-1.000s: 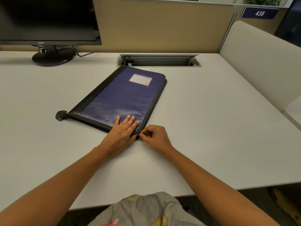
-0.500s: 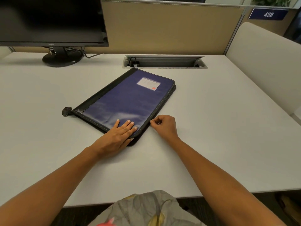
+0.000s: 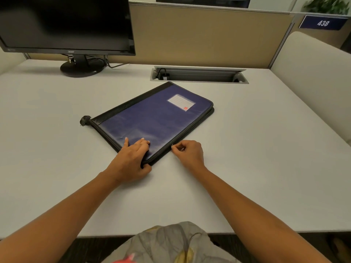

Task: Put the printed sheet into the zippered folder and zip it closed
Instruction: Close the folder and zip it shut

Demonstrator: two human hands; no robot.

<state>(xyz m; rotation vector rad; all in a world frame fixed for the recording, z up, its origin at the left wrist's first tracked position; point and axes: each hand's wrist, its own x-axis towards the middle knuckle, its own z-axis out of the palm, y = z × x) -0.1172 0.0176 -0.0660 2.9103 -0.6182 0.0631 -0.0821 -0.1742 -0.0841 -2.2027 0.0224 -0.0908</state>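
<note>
A blue zippered folder (image 3: 152, 118) with a black spine and a white label lies flat and diagonal on the white desk (image 3: 266, 149), its cover down. My left hand (image 3: 133, 158) grips the folder's near corner, fingers on top and thumb under the edge. My right hand (image 3: 187, 151) sits at the folder's right long edge, thumb and forefinger pinched on the zipper pull there. The printed sheet is not visible.
A black monitor (image 3: 64, 25) on its stand sits at the back left. A cable tray opening (image 3: 199, 75) is set into the desk behind the folder. Beige partitions close the back and right side.
My right hand has slid along the folder's right edge away from the near corner, pinching the zipper pull. My left hand has curled around the corner. The camera view has shifted.
</note>
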